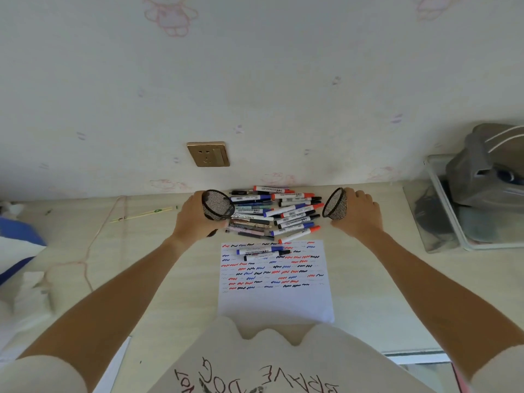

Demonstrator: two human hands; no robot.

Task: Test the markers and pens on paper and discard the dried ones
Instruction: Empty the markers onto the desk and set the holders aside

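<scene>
left hand (190, 215) grip curled round tipped mesh pen cup (217, 205) | right hand (357, 212) grip curled round second mesh cup (336, 204) | marker pile (276, 215) on bench (158, 268) between them | two markers (262, 252) on scribbled paper (276, 290)

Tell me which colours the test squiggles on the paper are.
Red, blue and black squiggles on white paper; head view.

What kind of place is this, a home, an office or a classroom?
Probably a home, perhaps a child's room: the pale wallpaper with pink cartoon bears, a light wooden desk pushed against that wall, and a gold wall socket just above the desk.
</scene>
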